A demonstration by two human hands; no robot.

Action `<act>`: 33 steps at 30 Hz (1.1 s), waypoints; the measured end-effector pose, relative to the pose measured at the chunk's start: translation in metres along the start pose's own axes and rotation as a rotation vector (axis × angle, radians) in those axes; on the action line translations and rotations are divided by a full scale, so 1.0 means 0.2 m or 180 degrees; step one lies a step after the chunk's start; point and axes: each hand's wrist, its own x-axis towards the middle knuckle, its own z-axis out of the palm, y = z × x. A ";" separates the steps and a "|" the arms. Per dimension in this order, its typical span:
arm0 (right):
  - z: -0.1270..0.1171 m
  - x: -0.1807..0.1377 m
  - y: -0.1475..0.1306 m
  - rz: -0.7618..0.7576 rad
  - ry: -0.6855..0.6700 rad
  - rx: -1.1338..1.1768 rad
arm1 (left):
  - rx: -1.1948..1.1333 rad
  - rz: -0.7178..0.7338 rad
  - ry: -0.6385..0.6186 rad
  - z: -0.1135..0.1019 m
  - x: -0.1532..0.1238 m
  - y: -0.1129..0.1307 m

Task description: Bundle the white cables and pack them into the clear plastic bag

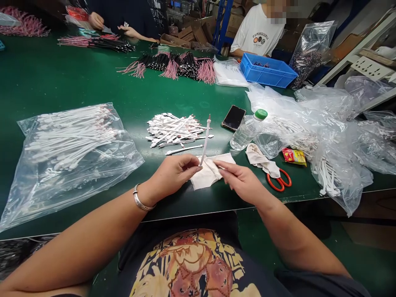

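Pinching the white cable (206, 138) near its bottom, the left hand (172, 175) holds it upright by the cloth (206, 180), likely exposing its length; the right hand's (246, 183) grip I cannot tell. Piled cables (176, 128) lie ahead, seemingly for easy reach.

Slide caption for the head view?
Left hand holding a white cable, a cable pile beyond, on the green table.

"REMINISCENCE" printed on co-worker's white T-shirt (261, 27).
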 end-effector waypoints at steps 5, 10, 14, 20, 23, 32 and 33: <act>-0.17 -0.08 0.20 -0.0110 0.1145 -0.1464 | -0.0025 -0.0014 0.0027 -0.01 0.00 0.00; -0.16 -0.11 0.25 -0.0307 0.1987 -0.1521 | -0.0122 -0.0111 -0.0127 -0.01 0.00 0.01; -0.02 -0.07 0.13 0.0114 0.1335 0.0406 | -0.1074 -0.0707 -0.0763 -0.03 -0.02 0.06; 0.08 0.05 0.02 0.0252 0.0030 0.2694 | -0.1949 -0.1333 -0.1494 -0.07 -0.06 0.19; 0.07 0.08 0.00 0.0302 -0.0063 0.3228 | -0.2163 -0.1547 -0.1765 -0.07 -0.08 0.20; 0.10 0.04 0.02 0.0365 0.0086 0.3232 | -0.2283 -0.1652 -0.1049 -0.05 -0.19 0.12; 0.10 0.04 0.03 0.0385 0.0093 0.3199 | -0.2277 -0.1654 -0.1013 -0.05 -0.20 0.12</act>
